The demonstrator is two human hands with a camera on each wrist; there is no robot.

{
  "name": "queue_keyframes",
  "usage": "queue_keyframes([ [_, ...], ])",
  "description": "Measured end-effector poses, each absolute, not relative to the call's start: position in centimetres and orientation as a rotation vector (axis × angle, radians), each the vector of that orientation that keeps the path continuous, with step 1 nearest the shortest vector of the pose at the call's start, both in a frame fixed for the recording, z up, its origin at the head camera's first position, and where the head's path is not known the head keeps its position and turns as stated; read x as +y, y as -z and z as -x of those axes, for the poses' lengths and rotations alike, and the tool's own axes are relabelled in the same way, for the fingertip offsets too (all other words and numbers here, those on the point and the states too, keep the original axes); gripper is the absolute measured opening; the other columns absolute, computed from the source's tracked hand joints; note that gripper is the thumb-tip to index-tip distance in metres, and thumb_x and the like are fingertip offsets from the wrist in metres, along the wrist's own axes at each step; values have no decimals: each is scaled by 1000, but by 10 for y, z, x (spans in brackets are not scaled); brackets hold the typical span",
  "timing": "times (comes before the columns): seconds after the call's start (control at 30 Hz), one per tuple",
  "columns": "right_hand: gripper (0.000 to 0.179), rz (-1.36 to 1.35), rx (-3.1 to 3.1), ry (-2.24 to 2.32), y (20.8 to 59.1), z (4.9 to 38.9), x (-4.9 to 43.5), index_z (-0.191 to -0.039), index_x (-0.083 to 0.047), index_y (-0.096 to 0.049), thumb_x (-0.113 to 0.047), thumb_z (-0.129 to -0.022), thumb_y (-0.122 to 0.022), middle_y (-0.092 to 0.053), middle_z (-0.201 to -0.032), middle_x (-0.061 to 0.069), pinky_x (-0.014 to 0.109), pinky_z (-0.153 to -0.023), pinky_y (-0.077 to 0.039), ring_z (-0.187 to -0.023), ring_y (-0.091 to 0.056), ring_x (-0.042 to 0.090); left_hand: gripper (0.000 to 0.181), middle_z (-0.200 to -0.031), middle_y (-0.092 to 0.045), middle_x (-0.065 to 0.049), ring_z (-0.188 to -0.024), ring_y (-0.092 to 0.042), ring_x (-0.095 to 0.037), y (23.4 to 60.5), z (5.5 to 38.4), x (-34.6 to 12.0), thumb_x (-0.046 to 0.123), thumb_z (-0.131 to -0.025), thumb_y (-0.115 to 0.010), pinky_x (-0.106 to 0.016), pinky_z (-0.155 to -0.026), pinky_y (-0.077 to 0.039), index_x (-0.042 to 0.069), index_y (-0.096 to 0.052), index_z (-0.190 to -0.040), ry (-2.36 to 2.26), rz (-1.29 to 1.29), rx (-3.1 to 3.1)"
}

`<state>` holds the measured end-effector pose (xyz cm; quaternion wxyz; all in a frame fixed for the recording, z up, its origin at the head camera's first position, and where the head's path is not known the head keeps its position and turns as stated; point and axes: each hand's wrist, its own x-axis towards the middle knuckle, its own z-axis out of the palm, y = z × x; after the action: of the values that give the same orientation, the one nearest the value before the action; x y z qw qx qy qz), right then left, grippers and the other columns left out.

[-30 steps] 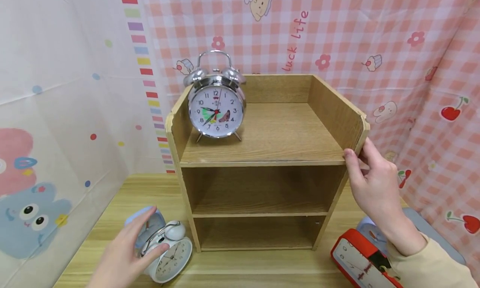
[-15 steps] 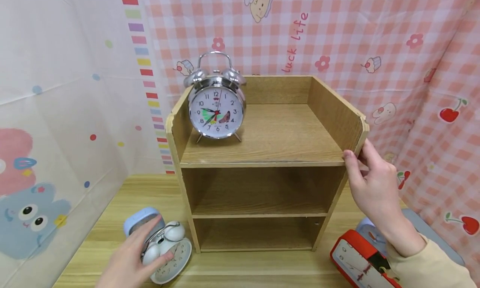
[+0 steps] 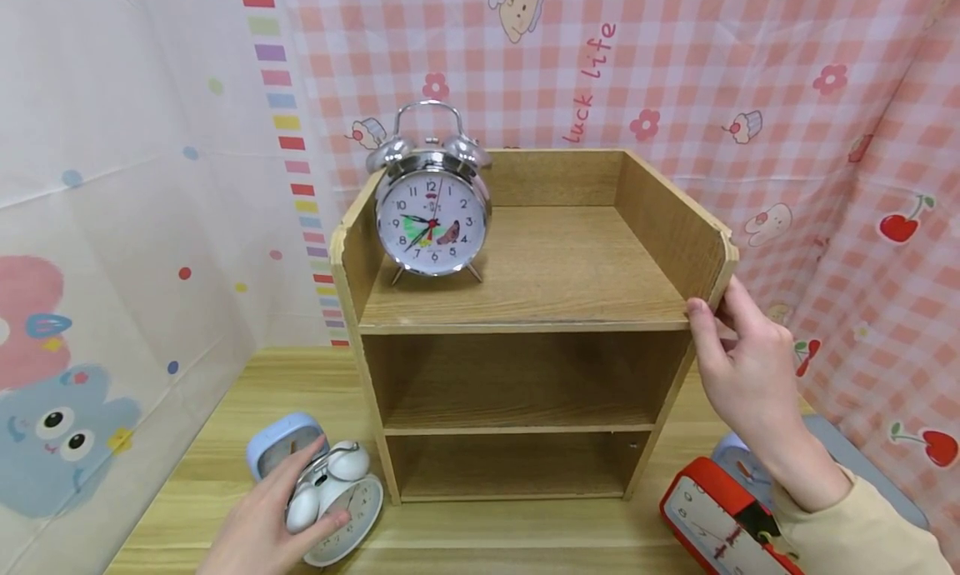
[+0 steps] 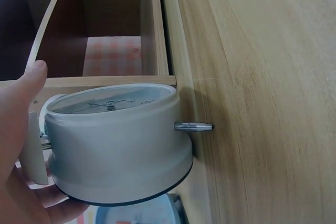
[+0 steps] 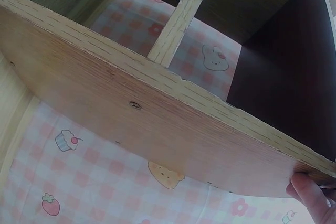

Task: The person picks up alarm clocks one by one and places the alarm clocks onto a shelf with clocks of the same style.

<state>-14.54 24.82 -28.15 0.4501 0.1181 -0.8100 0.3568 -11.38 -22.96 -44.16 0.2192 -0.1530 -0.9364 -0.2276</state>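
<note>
My left hand (image 3: pixel 258 512) is at a white twin-bell alarm clock (image 3: pixel 352 533) on the table, thumb in front of it and fingers behind the bells. In the left wrist view, the white clock (image 4: pixel 121 150) shows from the side, with its metal leg toward the table and my fingers (image 4: pixel 65 211) curving behind it. My right hand (image 3: pixel 750 367) grips the right front edge of a wooden shelf (image 3: pixel 525 325), thumb on the front. The right wrist view catches only the thumb (image 5: pixel 310 192) at that panel. A silver twin-bell alarm clock (image 3: pixel 432 221) stands on the shelf's top, at the left.
Just behind the white clock sits a light-blue clock (image 3: pixel 281 437). To the right of the shelf, a red clock (image 3: pixel 716 500) is partly under my sleeve, with a bluish-purple clock (image 3: pixel 738 458) and a flat grey-blue object (image 3: pixel 862 462) behind. Patterned cloth (image 3: pixel 592 67) hangs around the table.
My left hand has come down and slightly right, closer around the white clock. Both of its bells and more of the light-blue clock now show. The right hand stays on the shelf.
</note>
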Motion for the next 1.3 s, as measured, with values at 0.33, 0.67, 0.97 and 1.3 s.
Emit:
queue_keyframes([
  [0.33, 20, -285, -2004, -878, 282, 145, 248, -119, 4, -67, -7, -103, -62, -76, -99, 19, -7, -78, -45, -96, -60, -27, 93, -126, -76, -11, -100, -73, -28, 450, 114, -233, 37, -66, -99, -38, -72, -59, 11, -58, -146, 640, 413, -2536],
  [0.67, 20, -303, -2004, -894, 281, 144, 248, -117, 7, -65, -6, -103, -61, -75, -100, 26, -8, -80, -43, -99, -53, -35, 95, -126, -76, -15, -98, -74, -29, 458, 115, -238, 34, -62, -101, -38, -74, -60, 9, -59, -143, 664, 397, -2523],
  [0.97, 21, -290, -2005, -891, 282, 144, 248, -119, 5, -66, -7, -103, -61, -74, -101, 26, -7, -79, -44, -98, -53, -35, 90, -118, -78, -14, -91, -74, -26, 456, 113, -241, 37, -66, -99, -35, -72, -56, 8, -60, -142, 735, 314, -2669],
  [1.3, 20, -295, -2008, -887, 282, 144, 248, -119, 6, -66, -5, -103, -61, -74, -100, 25, -8, -78, -43, -98, -52, -35, 86, -114, -78, -8, -87, -69, -13, 453, 112, -243, 34, -69, -98, -27, -70, -53, 10, -59, -142, 797, 262, -2727],
])
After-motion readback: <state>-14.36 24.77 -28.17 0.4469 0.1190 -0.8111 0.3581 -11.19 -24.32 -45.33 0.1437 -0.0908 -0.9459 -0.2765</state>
